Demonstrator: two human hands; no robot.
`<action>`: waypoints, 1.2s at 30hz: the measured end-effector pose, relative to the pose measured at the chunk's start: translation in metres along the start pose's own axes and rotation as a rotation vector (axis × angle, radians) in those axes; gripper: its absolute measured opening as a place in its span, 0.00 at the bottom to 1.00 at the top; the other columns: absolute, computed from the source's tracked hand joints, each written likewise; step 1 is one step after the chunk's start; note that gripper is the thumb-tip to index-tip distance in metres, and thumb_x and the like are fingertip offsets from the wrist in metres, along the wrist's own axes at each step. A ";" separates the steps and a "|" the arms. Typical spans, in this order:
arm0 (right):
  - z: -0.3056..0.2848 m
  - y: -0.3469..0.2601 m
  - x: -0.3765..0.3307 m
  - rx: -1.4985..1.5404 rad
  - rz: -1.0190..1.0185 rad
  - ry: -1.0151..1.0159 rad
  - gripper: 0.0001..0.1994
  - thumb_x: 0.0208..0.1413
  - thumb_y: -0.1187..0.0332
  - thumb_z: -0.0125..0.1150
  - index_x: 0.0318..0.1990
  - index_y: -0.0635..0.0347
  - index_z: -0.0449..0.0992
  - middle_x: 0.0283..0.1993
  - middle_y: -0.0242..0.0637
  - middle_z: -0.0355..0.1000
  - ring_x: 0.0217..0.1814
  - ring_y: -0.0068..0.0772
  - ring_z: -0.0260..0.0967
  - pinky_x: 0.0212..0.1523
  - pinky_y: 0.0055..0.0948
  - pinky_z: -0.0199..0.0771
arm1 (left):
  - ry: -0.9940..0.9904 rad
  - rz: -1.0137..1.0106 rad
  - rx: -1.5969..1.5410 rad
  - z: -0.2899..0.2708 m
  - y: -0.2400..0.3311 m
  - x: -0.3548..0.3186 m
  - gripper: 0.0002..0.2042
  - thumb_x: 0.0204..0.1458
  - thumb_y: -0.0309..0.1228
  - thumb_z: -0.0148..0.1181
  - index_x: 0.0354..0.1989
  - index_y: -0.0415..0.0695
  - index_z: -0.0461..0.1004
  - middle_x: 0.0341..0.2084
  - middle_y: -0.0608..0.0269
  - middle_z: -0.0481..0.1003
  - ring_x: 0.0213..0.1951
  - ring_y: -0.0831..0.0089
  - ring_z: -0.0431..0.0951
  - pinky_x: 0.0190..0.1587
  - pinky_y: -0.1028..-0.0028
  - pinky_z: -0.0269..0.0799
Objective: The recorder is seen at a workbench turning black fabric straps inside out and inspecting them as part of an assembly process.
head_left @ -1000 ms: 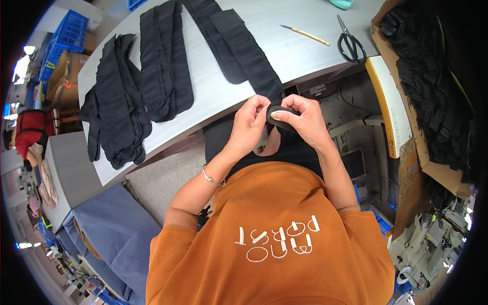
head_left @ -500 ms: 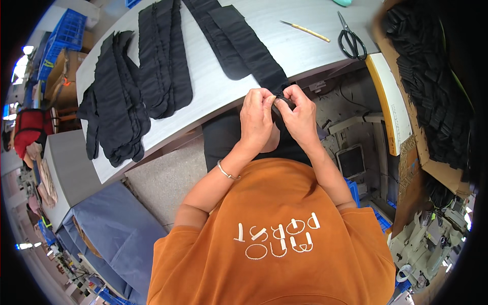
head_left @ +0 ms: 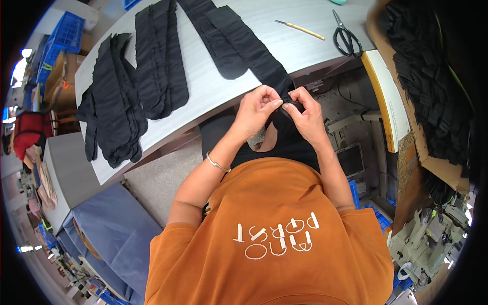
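Just off the near edge of the grey surface point(head_left: 213, 76), the left hand point(head_left: 256, 109) and right hand point(head_left: 303, 113) meet with fingers curled, both pinching the end of a black fabric strip point(head_left: 254, 48) that runs from them back across the surface. Farther left lie piles of black fabric pieces point(head_left: 119, 101). At the far right edge sit black scissors point(head_left: 347, 36) and a yellow-handled tool point(head_left: 300, 29).

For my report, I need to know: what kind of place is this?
Probably a garment workshop: black fabric pieces lie on a grey worktable beside scissors, with more stacked in a cardboard box.
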State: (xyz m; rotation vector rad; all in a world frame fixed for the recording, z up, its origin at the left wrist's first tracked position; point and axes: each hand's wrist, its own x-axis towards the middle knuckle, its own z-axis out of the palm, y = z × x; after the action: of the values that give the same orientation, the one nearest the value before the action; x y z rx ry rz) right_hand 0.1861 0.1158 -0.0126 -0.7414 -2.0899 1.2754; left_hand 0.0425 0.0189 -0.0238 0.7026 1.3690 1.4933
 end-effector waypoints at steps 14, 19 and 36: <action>-0.022 0.006 -0.004 -0.007 0.052 -0.039 0.11 0.49 0.73 0.67 0.35 0.62 0.69 0.31 0.36 0.68 0.35 0.34 0.64 0.38 0.31 0.66 | 0.084 0.016 -0.119 0.014 0.002 0.004 0.04 0.57 0.25 0.61 0.38 0.38 0.76 0.28 0.71 0.75 0.30 0.86 0.72 0.34 0.83 0.69; -0.012 0.009 -0.010 -0.037 0.074 0.010 0.11 0.49 0.73 0.67 0.34 0.62 0.68 0.31 0.35 0.68 0.35 0.35 0.64 0.37 0.31 0.66 | -0.081 -0.043 0.099 0.009 0.000 0.010 0.05 0.56 0.27 0.62 0.35 0.38 0.74 0.26 0.67 0.76 0.29 0.82 0.73 0.33 0.79 0.70; 0.014 0.045 -0.017 0.292 0.427 0.324 0.06 0.52 0.78 0.65 0.38 0.68 0.80 0.32 0.34 0.79 0.33 0.18 0.73 0.36 0.21 0.72 | 0.385 0.457 0.666 0.069 -0.044 0.006 0.03 0.57 0.23 0.55 0.37 0.38 0.70 0.30 0.51 0.71 0.31 0.56 0.74 0.34 0.65 0.69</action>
State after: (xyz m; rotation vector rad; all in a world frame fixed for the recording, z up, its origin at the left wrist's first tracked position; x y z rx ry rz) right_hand 0.1952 0.1131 -0.0620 -1.2089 -1.4934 1.5216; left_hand 0.1128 0.0483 -0.0532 1.2525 2.1532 1.5678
